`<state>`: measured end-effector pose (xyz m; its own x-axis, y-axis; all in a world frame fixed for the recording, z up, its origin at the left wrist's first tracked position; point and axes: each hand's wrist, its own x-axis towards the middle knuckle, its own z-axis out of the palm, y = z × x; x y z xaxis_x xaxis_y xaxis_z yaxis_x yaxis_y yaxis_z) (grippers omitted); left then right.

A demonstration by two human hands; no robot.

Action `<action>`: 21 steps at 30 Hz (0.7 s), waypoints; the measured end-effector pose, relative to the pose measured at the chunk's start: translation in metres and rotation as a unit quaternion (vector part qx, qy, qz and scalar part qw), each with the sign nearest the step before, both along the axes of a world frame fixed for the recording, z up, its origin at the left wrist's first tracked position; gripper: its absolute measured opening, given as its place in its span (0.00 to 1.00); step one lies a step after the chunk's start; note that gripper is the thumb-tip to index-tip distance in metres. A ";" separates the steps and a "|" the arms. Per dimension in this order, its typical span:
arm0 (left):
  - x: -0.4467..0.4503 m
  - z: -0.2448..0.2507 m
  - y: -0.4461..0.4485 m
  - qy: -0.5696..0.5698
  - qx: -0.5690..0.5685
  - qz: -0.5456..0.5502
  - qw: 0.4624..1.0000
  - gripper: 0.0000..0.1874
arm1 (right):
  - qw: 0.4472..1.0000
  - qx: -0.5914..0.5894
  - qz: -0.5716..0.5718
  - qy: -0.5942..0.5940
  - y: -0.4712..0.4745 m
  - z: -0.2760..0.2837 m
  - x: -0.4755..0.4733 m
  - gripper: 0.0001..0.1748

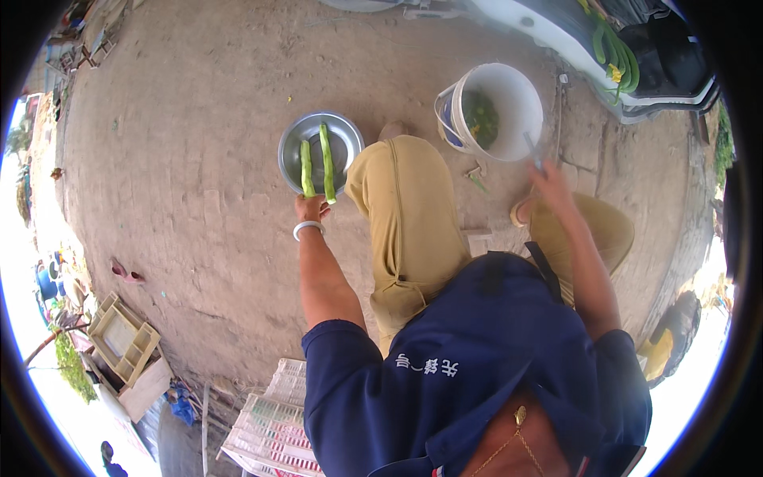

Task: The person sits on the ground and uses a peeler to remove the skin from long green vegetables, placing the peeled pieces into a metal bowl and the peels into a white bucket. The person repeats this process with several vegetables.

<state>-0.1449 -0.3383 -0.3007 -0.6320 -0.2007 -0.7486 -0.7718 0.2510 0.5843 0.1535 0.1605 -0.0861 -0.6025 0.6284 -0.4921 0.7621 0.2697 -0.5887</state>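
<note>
My left hand (311,208) is at the near rim of a metal bowl (287,161) on the ground, its fingers around the near end of a long peeled green vegetable (306,167). A second such vegetable (326,158) lies beside it across the bowl, its near end by my fingertips. My right hand (549,179), blurred, holds a slim tool (532,149), perhaps a peeler or knife, by the near right rim of a white plastic bucket (521,107). Green peelings (480,119) lie inside the bucket.
Several long green gourds (623,59) with yellow flowers lie at the upper right beside a black container (670,59). Plastic crates (268,423) stand at the lower left, and a wooden frame (125,340) lies further left. Green scraps (478,182) lie on the ground near the bucket.
</note>
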 end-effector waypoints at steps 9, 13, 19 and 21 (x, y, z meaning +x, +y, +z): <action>-0.007 -0.034 -0.008 -0.045 -0.002 0.005 0.999 0.20 | 0.995 0.072 0.043 0.060 0.025 -0.010 -0.020 0.22; -0.037 -0.034 -0.012 -0.062 0.000 -0.070 0.996 0.24 | 0.994 0.092 -0.060 0.024 0.076 0.021 -0.011 0.23; -0.100 0.101 0.079 0.139 0.085 -0.189 0.968 0.23 | 0.971 0.189 -0.146 0.028 0.196 0.061 -0.031 0.22; -0.074 0.229 0.171 0.199 0.093 -0.211 0.952 0.22 | 0.948 0.303 -0.095 0.010 0.243 0.055 -0.055 0.22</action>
